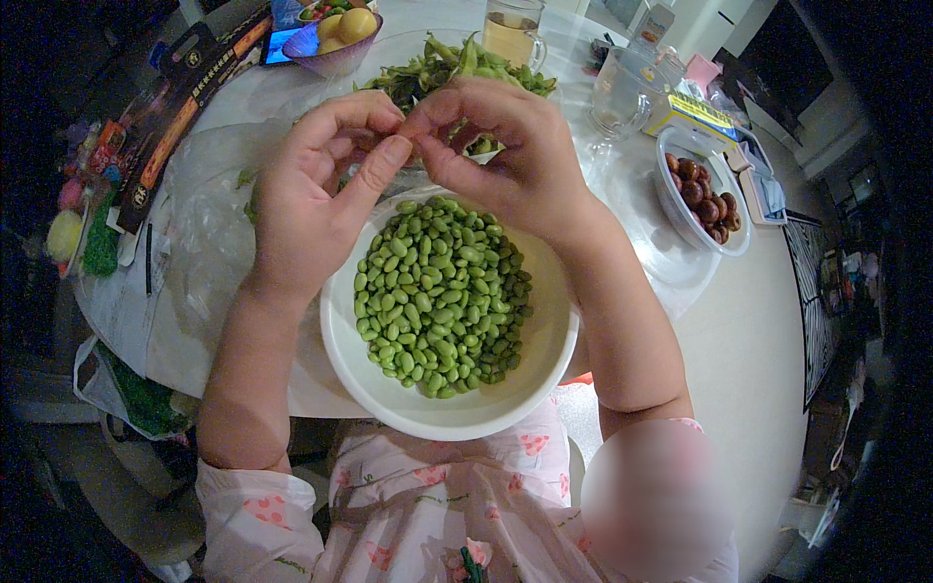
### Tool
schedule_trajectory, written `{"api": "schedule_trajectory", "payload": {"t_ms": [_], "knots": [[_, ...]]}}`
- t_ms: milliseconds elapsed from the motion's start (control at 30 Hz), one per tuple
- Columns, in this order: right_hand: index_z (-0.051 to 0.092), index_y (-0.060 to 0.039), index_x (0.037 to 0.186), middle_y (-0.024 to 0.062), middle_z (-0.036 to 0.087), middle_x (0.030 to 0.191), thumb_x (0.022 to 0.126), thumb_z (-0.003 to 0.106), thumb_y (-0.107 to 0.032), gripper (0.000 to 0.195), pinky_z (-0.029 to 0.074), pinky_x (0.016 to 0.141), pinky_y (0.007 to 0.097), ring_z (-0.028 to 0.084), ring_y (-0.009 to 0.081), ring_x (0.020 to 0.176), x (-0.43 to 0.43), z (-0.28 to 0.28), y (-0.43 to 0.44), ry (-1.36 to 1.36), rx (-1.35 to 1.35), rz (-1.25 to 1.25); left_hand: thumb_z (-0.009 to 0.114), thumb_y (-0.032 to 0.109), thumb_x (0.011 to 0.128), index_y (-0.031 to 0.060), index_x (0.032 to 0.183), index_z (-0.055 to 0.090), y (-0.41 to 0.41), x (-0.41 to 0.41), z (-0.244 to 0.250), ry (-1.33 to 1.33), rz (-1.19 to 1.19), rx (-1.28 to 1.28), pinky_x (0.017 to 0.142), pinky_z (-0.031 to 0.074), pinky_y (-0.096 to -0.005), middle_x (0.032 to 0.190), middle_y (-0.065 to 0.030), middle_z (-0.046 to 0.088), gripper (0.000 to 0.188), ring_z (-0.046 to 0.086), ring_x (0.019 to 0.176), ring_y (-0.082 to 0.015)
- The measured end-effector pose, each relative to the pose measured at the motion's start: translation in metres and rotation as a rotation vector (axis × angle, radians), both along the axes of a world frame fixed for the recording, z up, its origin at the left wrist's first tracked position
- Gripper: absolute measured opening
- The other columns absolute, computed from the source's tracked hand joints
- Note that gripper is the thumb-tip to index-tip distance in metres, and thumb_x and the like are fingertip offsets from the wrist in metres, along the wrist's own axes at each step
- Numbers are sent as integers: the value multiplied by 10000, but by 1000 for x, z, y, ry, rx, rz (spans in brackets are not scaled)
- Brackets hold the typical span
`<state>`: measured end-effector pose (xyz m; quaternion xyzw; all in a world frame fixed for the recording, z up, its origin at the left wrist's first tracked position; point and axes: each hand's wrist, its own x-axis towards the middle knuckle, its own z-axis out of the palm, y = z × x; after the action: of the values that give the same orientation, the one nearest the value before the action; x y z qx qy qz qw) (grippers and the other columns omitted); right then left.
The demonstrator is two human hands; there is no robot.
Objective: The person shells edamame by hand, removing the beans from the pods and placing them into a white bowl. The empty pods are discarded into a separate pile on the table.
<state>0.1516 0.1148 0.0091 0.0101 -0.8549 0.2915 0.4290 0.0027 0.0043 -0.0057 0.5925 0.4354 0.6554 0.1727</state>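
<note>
My left hand and my right hand meet fingertip to fingertip above the far rim of a white bowl. Thumbs and forefingers are pinched close together; whether something small sits between them cannot be made out. Shelled green soybeans lie heaped in the bowl, which is at the table's near edge by my lap. Just beyond my hands is a pile of green soybean pods, partly hidden by my fingers.
A glass mug of pale drink stands behind the pods, with an empty glass mug to its right. Farther right is a bowl of dark round fruit. A purple bowl holds yellow fruit. Clear plastic film covers the left side.
</note>
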Motion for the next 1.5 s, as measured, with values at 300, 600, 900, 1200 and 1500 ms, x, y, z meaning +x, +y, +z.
{"api": "schedule_trajectory", "payload": {"t_ms": [300, 600, 900, 1200, 1500], "knots": [[646, -22, 966, 8, 649, 897, 860, 660, -61, 113, 490, 691, 231, 598, 89, 805, 0, -3, 2, -36, -226, 14, 570, -53, 888, -52, 1135, 541, -2, 2, 1, -67, -39, -70, 860, 525, -271, 1061, -95, 624, 248, 636, 949, -155], [612, 34, 1004, 49, 643, 912, 898, 623, -49, 135, 521, 771, 263, 627, 125, 824, 3, 0, 4, -8, -609, 223, 507, -35, 924, -72, 1198, 536, -7, -1, 7, -24, -95, -126, 891, 516, -286, 1138, -133, 620, 278, 644, 971, -180], [619, 24, 985, 41, 645, 926, 884, 649, -64, 137, 513, 788, 264, 623, 118, 837, 6, 1, 7, -1, -543, 246, 611, -75, 843, -53, 1201, 526, -3, 4, 5, -9, -146, -17, 946, 484, -299, 1134, -90, 597, 368, 606, 1053, -178], [617, 8, 978, 35, 644, 912, 882, 660, -106, 155, 503, 782, 254, 616, 105, 830, 6, -3, 7, -54, -475, 180, 514, -21, 933, -43, 1096, 595, -5, 1, 6, -31, -7, -114, 791, 542, -265, 1002, -86, 657, 184, 664, 864, -154], [594, 8, 997, 61, 656, 876, 912, 616, -111, 148, 553, 716, 272, 676, 155, 788, 3, -1, 19, 34, -734, 291, 494, -37, 929, -40, 1029, 627, -5, -2, 7, -14, 42, -77, 746, 548, -258, 1026, -117, 659, 166, 657, 812, -153]]}}
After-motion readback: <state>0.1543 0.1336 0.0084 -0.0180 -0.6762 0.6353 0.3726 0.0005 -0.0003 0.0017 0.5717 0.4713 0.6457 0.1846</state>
